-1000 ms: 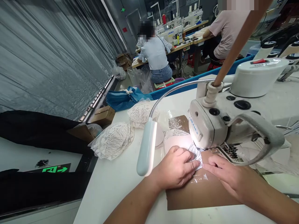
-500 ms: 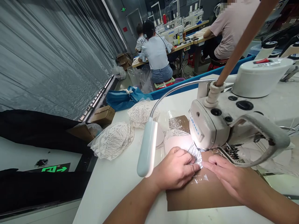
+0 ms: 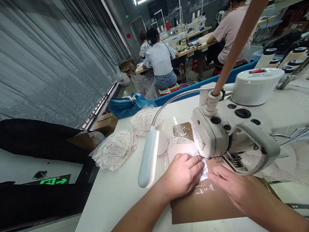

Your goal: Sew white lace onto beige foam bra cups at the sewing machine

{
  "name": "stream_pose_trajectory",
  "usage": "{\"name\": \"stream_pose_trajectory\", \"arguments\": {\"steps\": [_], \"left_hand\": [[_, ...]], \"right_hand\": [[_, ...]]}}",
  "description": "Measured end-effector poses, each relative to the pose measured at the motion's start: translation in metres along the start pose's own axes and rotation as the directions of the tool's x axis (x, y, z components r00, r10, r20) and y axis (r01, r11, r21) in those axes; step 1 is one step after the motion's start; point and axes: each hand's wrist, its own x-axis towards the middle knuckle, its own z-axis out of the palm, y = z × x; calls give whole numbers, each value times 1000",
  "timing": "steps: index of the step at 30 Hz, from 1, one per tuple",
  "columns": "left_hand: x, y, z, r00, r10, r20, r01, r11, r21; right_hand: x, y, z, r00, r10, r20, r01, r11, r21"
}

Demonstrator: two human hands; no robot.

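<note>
My left hand (image 3: 187, 174) lies on the white lace piece (image 3: 204, 170) beside the needle area of the sewing machine (image 3: 212, 129), its fingers together and pressing the lace down. My right hand (image 3: 229, 182) is on the brown sheet (image 3: 205, 206), with its fingertips at the lace's right edge and its fingers held together. A pale cup-shaped piece with a lace border (image 3: 180, 149) extends behind my left hand. What lies under the left fingers is hidden.
Stacked lace cups (image 3: 116, 149) and more lace cups (image 3: 146, 120) lie to the left. A lamp (image 3: 148, 158) hangs over the table near my left forearm. A blue cloth (image 3: 130, 104) borders the back. People sit at other machines beyond.
My left hand's fingers have stretched flatter and forward over the lace, toward the needle area. My right hand stays by the lace edge. The whole view has shifted slightly.
</note>
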Motion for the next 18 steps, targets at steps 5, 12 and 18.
{"name": "stream_pose_trajectory", "arguments": {"steps": [5, 12, 18], "left_hand": [[0, 0, 1, 1000, -24, -5, 24, 998, 50], [0, -4, 1, 999, -28, -38, 28, 999, 15], [1, -9, 2, 998, -38, -45, 39, 999, 15]], "right_hand": [[6, -1, 0, 998, -10, -62, 3, 995, -100], [17, -2, -3, 994, -51, -97, 15, 940, -341], [20, 0, -5, 995, -6, -102, -31, 935, -354]]}}
